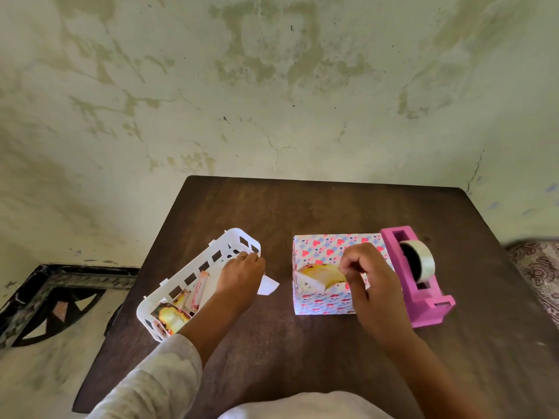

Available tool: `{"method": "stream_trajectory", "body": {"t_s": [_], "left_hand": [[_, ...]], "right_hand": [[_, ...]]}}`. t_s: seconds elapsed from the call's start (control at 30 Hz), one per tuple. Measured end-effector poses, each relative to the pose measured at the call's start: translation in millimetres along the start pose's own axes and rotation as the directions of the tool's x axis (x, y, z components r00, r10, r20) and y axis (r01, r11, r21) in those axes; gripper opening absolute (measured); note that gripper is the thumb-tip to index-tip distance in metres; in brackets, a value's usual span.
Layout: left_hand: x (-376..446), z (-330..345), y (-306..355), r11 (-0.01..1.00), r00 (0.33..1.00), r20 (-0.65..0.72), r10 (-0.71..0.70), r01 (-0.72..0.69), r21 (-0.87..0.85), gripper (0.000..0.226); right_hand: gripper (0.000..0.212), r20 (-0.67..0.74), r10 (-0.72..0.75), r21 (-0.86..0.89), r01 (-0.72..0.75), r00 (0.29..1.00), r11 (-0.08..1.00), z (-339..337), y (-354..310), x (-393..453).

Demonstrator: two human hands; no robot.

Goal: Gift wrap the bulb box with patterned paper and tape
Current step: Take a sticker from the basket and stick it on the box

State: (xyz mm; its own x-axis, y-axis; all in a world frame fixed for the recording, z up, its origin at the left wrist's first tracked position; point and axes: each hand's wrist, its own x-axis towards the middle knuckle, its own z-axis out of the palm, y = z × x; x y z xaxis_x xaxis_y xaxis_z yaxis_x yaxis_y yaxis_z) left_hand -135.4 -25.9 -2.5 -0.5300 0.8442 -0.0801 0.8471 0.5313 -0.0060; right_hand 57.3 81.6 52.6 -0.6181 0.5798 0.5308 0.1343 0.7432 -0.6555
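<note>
Heart-patterned box (no legible writing) beside pink tape dispenser.

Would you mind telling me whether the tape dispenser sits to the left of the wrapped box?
No, the pink tape dispenser stands against the right side of the wrapped box; the white basket is on the left.

No text, brand or number can be read. The card at the near end of the white basket, at about 8 o'clock from the wrapped box, bears faint script too blurred to make out; the wrapping shows only hearts.
</note>
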Motion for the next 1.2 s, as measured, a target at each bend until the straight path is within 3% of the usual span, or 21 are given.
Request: {"method": "stream_trajectory", "body": {"t_s": [0.1,0.2,0.27,0.37,0.47,0.6,0.7,0.8,0.87,1.0,1.2], "left_hand": [[3.6,-0.6,7.0,0.989,0.998,0.038,-0.06,0.064,-0.135,0.03],[6.7,-0.8,10.2,0.925,0.98,0.098,-0.174,0.197,-0.324,0.03],[7.1,2.9,11.6,0.921,0.981,0.136,-0.135,0.175,-0.348,0.041],[5.1,2.4,13.9,0.877,0.974,0.129,-0.187,0.225,-0.425,0.041],[3.4,-3.8,19.2,0.796,0.951,0.005,-0.31,0.262,-0.546,0.031],[-1.7,-26.5,38.0,0.642,0.89,-0.177,-0.421,0.154,-0.751,0.01],[-6.5,-41.9,55.7,0.553,0.911,-0.11,-0.397,0.142,-0.821,0.006],[-9.1,-52.7,74.1,0.414,0.943,0.03,-0.33,0.174,-0.894,0.027],[-6.9,-54.1,83.6,0.43,0.958,0.077,-0.277,0.195,-0.881,0.036],[0.1,-45.9,86.1,0.397,0.973,0.14,-0.184,0.204,-0.895,0.026],[-0.2,-40.3,84.1,0.368,0.988,0.066,-0.139,0.113,-0.923,0.035]], "right_hand": [[0.025,0.048,0.262,0.088,-0.265,0.964,0.96,-1.0,2.8,2.2],[0.025,0.116,0.386,0.11,-0.398,0.915,0.911,-1.6,7.8,4.5],[0.025,0.146,0.411,0.099,-0.427,0.9,0.899,-2.1,10.1,4.6],[0.023,0.143,0.447,0.089,-0.461,0.883,0.883,-2.2,12.0,5.0],[0.021,0.091,0.432,0.044,-0.437,0.897,0.898,-0.8,14.5,4.8],[0.023,0.039,0.39,0.004,-0.39,0.92,0.921,3.0,19.2,6.1],[0.023,0.029,0.407,0.014,-0.407,0.913,0.913,5.4,22.9,7.3],[0.023,0.023,0.399,0.018,-0.399,0.917,0.917,6.7,24.6,8.8],[0.022,0.016,0.369,0.028,-0.369,0.929,0.929,7.9,26.0,9.4],[0.02,0.008,0.346,0.064,-0.346,0.938,0.936,5.0,30.1,9.5],[0.011,-0.015,0.467,0.181,-0.457,0.884,0.871,1.1,45.8,10.2]]}}
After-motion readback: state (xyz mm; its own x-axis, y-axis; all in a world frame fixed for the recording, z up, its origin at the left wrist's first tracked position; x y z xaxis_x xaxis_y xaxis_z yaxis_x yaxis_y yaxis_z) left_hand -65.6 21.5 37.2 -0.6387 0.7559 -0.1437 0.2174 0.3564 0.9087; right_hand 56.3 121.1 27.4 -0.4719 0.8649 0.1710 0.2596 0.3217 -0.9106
